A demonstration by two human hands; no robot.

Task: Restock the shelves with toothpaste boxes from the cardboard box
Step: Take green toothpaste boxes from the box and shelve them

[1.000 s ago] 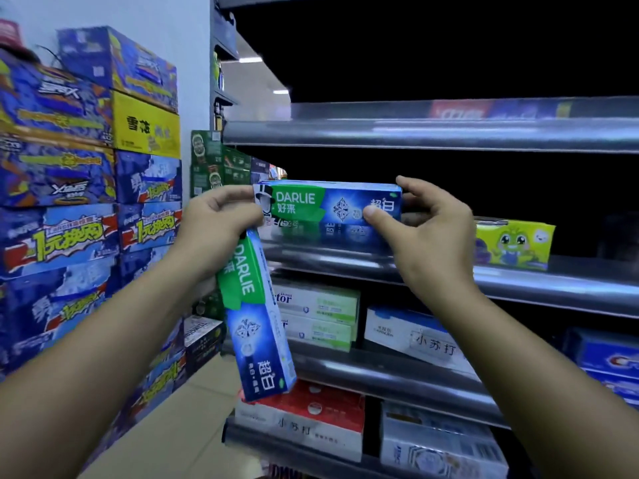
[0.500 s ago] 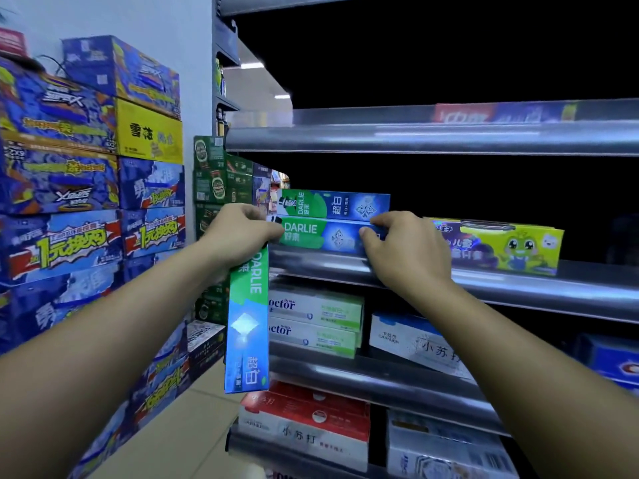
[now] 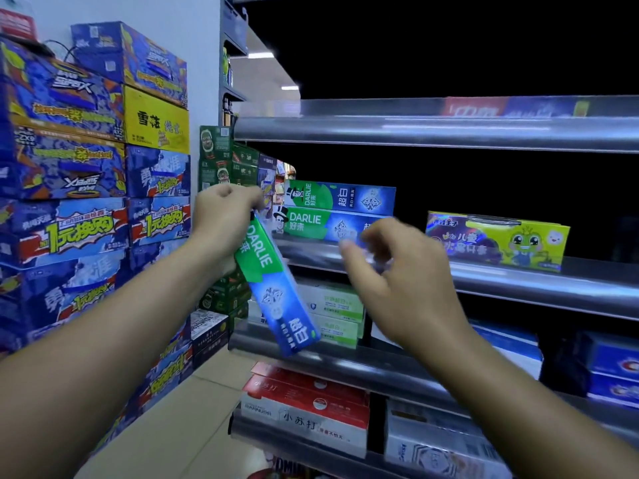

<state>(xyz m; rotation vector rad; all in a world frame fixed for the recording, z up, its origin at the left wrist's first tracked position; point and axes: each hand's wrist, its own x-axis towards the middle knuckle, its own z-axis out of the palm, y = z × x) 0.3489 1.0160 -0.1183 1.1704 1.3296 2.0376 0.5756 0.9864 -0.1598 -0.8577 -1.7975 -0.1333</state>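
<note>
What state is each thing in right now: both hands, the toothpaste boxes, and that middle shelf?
Green-and-blue Darlie toothpaste box in hand: in the air, hanging tilted.
Left hand: grips that box's upper end.
Right hand: blurred, loosely curled, holding nothing.
Two stacked Darlie boxes: lying flat on the silver metal shelf.
Yellow-green children's toothpaste box: lying on the same shelf, apart to their right.

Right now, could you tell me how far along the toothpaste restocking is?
Done: two Darlie toothpaste boxes lie stacked on the shelf. In hand: the left hand grips a third Darlie box by its top end, tilted; the right hand is empty. Left: placing that box, perhaps in the gap beside the children's toothpaste box. The cardboard box is out of view, so remaining stock is unknown.
</note>
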